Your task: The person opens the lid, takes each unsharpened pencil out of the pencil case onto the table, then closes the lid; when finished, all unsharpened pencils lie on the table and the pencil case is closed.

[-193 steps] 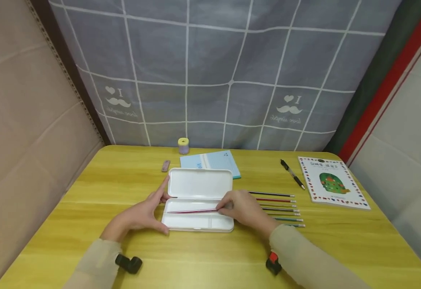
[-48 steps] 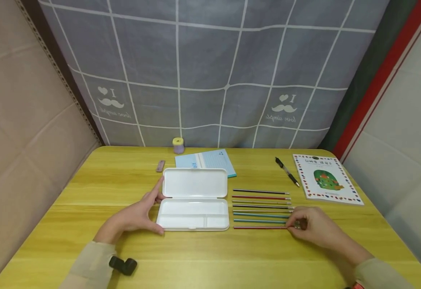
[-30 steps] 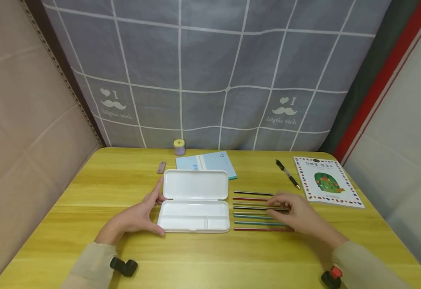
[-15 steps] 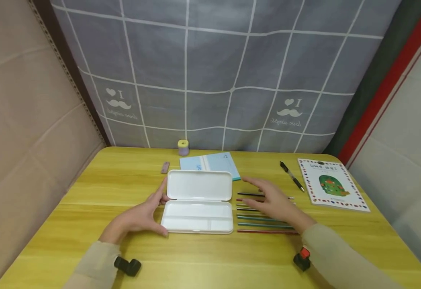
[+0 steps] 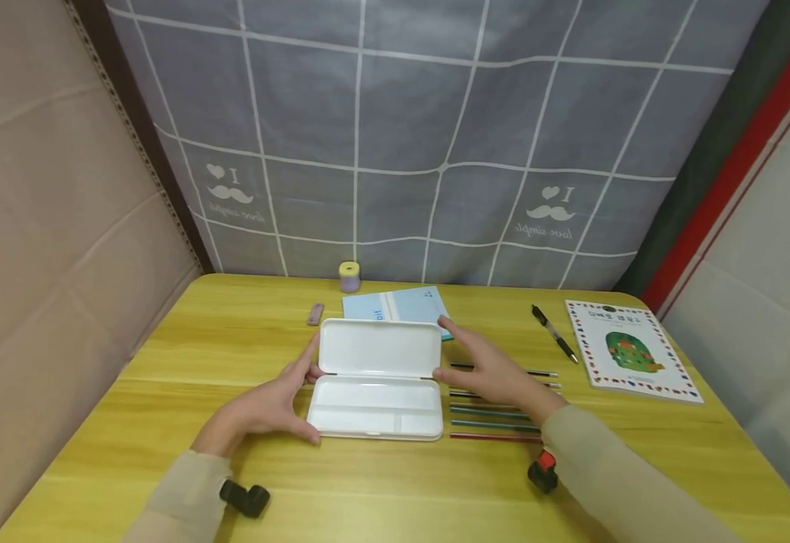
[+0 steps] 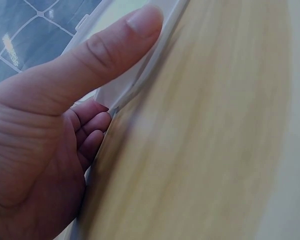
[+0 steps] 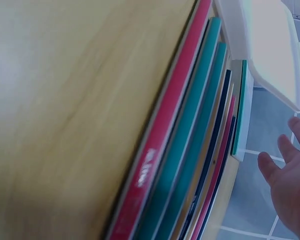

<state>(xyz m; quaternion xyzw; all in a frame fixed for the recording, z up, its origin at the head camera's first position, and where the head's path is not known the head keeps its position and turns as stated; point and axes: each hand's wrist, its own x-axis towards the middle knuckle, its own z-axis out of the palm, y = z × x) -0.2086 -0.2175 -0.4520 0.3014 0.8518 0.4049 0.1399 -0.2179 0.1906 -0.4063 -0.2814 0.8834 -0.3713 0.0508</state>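
Observation:
A white pencil case (image 5: 375, 418) lies open on the table, its lid (image 5: 379, 348) tipped back and its divided tray bare. My left hand (image 5: 269, 403) rests on its left side, thumb along the front corner and index finger stretched up beside the lid; the left wrist view shows the thumb (image 6: 115, 47) lying straight on the rim. At the lid's right edge is my right hand (image 5: 490, 373), fingers spread and holding nothing; whether its fingertips touch the case I cannot tell. Beneath it several pencils lie in a row, a red pencil (image 5: 493, 437) nearest me.
Behind the lid lies a light blue notebook (image 5: 411, 303), partly hidden. A small pinkish eraser (image 5: 316, 314) and a purple pot with a yellow top (image 5: 349, 277) are at the back. To the right are a black pen (image 5: 554, 334) and a white picture booklet (image 5: 632, 351).
Earlier my right hand held a red pencil over the tray; later it pinched the red pencil's end in the row. Since then it has let go and moved left to the case. The left hand stayed.

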